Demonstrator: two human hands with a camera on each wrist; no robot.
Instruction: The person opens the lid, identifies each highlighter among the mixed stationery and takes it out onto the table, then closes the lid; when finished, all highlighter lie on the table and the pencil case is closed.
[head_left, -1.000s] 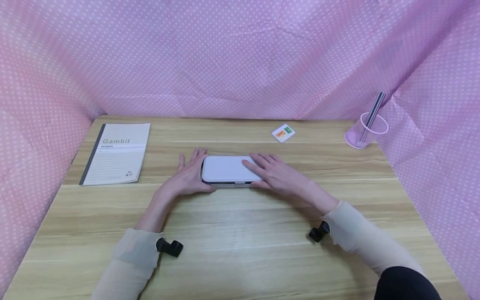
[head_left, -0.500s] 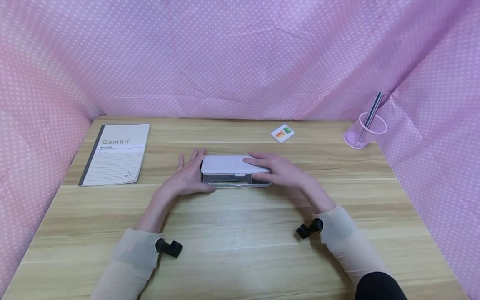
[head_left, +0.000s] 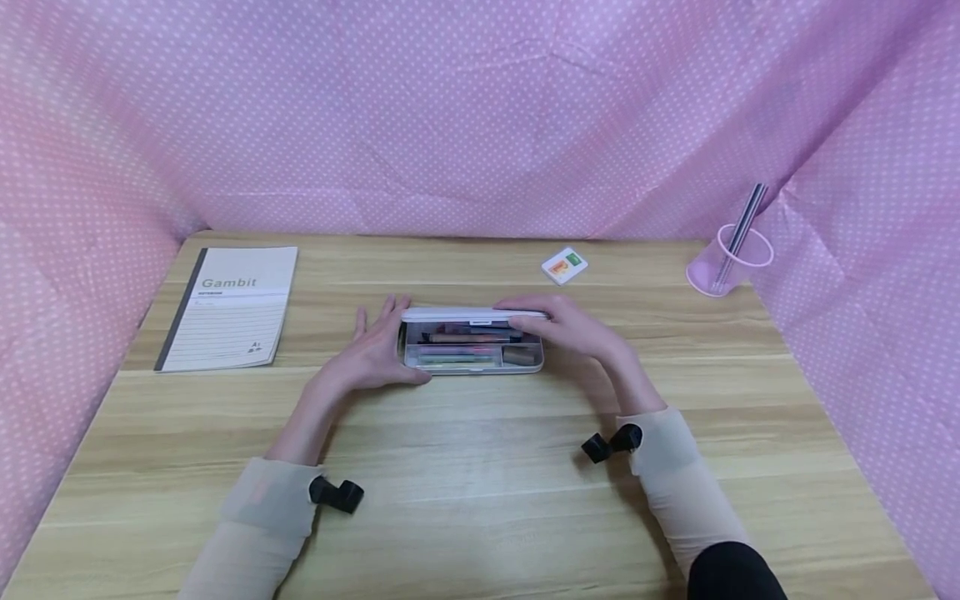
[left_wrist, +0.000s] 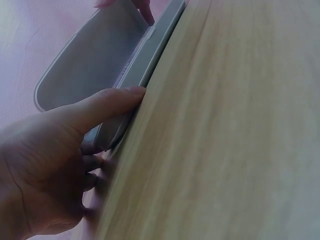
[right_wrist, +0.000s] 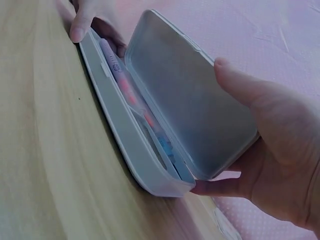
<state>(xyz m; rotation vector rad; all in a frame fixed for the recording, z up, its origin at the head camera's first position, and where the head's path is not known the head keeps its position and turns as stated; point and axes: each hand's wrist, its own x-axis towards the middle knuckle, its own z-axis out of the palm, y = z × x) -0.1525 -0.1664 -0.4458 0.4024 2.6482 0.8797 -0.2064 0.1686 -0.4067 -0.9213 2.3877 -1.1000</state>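
Notebook point(head_left: 227, 321), card point(head_left: 565, 266), cup point(head_left: 708, 273) around, left hand point(head_left: 369, 357) gripping case point(right_wrist: 121, 115), right hand point(head_left: 572, 323) pinching its lid point(right_wrist: 180, 90)

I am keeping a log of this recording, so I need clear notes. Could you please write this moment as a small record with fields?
left hand: grips the left end of the white rectangular pencil case
right hand: holds the edge of the raised white lid
case: open, resting on the light wood-grain table
contents: slim pen-shaped items; exact number unclear
left side: white paper notebook with dark spine, marked "Gambit"
far side: small white card with orange and green print
far right: round pink cup holding slim dark sticks
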